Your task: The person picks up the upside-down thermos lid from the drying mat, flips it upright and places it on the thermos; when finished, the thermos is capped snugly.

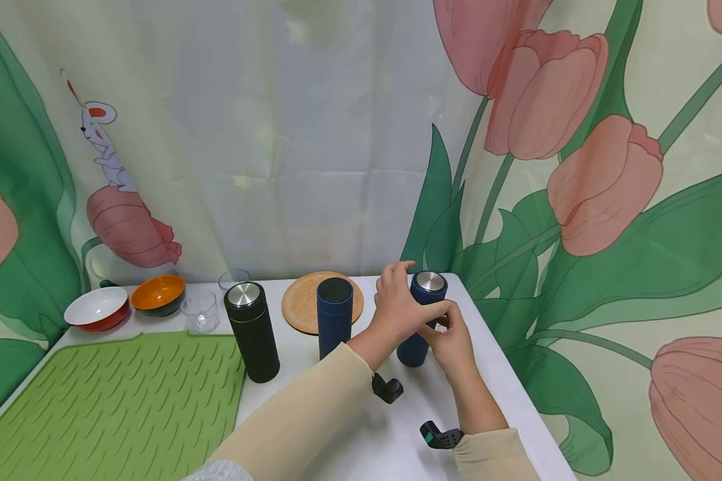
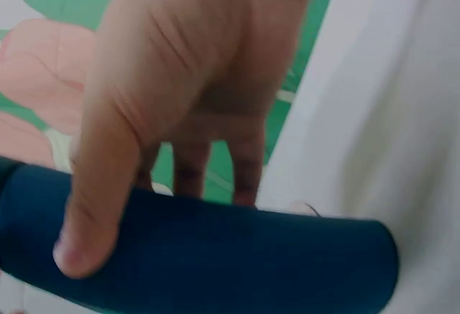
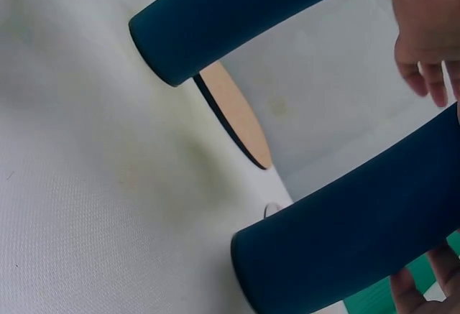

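At the table's right side stands a dark blue thermos flask [image 1: 413, 351] with a steel-topped lid [image 1: 430, 281]. My left hand [image 1: 395, 304] holds its upper part from the left. In the left wrist view the thumb of that hand [image 2: 180, 62] lies across the flask [image 2: 251, 260], with fingers behind. On the flask's other side, my right hand [image 1: 453, 344] grips it with thumb and fingers, the thumb close to the left one. Fingertips [image 3: 406, 292] show beneath the flask [image 3: 352, 220] in the right wrist view.
Left of my hands stand another blue flask [image 1: 334, 314] and a black flask [image 1: 254, 341]. A round wooden board [image 1: 301, 304] lies behind. Farther left are clear glasses [image 1: 200, 312], an orange bowl [image 1: 158, 294], a red-and-white bowl [image 1: 96, 307] and a green mat [image 1: 126, 401]. A printed curtain [image 1: 307, 133] hangs behind.
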Demonstrator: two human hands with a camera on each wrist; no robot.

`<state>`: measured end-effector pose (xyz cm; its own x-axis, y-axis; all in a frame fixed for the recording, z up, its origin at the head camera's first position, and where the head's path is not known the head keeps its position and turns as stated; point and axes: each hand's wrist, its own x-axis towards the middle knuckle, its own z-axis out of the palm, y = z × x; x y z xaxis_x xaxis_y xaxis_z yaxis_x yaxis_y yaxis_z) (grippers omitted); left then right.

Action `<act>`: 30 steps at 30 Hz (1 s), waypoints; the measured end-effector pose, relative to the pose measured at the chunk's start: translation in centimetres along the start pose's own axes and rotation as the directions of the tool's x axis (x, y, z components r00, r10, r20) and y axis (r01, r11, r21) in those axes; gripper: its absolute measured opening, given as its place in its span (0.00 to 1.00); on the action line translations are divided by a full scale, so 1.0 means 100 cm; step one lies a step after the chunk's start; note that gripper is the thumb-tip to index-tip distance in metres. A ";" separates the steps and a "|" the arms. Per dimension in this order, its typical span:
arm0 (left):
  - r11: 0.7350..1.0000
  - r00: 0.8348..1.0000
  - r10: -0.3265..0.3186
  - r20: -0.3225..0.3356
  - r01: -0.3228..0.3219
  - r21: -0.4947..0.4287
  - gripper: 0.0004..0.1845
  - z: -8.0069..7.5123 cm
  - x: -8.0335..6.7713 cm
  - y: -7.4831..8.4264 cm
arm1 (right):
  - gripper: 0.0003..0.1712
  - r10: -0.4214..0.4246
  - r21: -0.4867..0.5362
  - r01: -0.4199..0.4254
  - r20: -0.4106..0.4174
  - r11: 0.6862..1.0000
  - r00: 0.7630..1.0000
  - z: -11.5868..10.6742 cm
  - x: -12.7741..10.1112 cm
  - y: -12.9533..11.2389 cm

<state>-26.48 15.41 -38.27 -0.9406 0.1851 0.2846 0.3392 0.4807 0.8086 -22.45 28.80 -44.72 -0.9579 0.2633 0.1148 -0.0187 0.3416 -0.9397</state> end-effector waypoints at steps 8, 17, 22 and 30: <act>0.999 0.997 -0.038 -0.066 0.040 0.032 0.39 -0.003 -0.001 0.008 | 0.39 -0.006 -0.009 0.006 0.002 1.000 1.000 0.003 0.000 0.000; 0.997 0.996 -0.008 0.084 0.014 -0.074 0.36 -0.009 0.004 0.003 | 0.37 0.015 -0.009 -0.015 0.000 1.000 1.000 0.001 -0.001 -0.001; 0.996 0.989 0.003 0.145 0.009 -0.087 0.35 -0.011 0.010 -0.002 | 0.38 0.018 -0.014 -0.018 0.004 1.000 1.000 0.002 -0.001 -0.003; 0.988 0.998 0.060 0.003 -0.059 -0.145 0.53 -0.003 0.003 -0.006 | 0.39 0.034 0.001 -0.034 0.011 0.999 0.999 0.001 -0.002 -0.003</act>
<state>-26.94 14.92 -38.50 -0.9183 0.2161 0.3316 0.3891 0.3398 0.8562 -22.30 28.56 -44.45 -0.9609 0.2651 0.0794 0.0134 0.3313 -0.9434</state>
